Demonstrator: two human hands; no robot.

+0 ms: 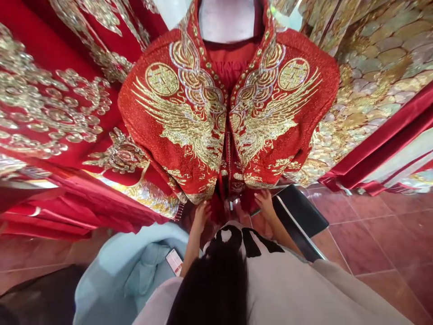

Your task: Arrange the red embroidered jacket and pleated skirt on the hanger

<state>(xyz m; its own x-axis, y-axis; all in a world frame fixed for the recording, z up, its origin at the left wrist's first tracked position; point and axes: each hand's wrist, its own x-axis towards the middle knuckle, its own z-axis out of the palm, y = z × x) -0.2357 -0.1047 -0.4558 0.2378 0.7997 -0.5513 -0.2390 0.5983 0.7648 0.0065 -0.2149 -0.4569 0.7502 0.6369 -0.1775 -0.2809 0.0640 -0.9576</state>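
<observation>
Just beyond the left hand (202, 211) and right hand (264, 201), a red jacket (210, 124) hung with its longer span left to right, its hem about equally near each; both looked partly curled, any grip impossible to tell. Below spread tiled floor (365, 225), with a blue chair (98, 266) near left.

The left forearm (192, 237) and right forearm (280, 228) are both stretched out forward, kinda bare, with the left hand (202, 211) and right hand (264, 201) held apart, fingers (206, 206) loosely bent inward, though whether anything's being pinched can't really be made out.
</observation>
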